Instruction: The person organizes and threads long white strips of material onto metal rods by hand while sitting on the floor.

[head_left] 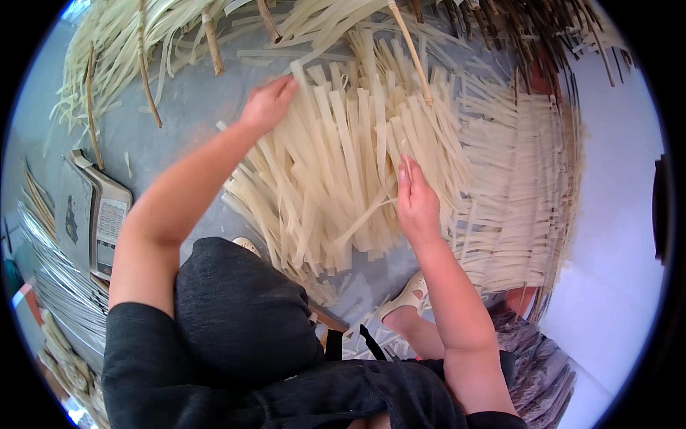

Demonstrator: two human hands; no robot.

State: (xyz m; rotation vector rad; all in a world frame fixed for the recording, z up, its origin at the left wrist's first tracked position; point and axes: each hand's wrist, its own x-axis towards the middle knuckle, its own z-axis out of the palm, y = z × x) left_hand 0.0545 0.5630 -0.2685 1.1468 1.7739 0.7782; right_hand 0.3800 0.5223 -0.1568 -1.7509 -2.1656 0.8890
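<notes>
A broad heap of flat, pale cream strips, which look like dried wide noodles (336, 150), lies in front of me on the grey floor. At the heap's far left edge my left hand (270, 106) is closed, with the end of a noodle strip (299, 74) at its fingertips. My right hand (418, 200) is over the heap's right side, thumb and fingers pressed together. A narrow pale noodle piece shows at its fingertips, though the fingers hide most of it. A thin wooden stick (411, 53) slants down onto the heap's far side.
Noodles on sticks (212, 43) fill the far left. More noodles (511, 179) lie in rows at the right, with dark sticks (536, 28) beyond. A weighing scale (107, 222) and a bundle of thin rods (64, 286) are on the left. My shoe (407, 294) stands near the heap.
</notes>
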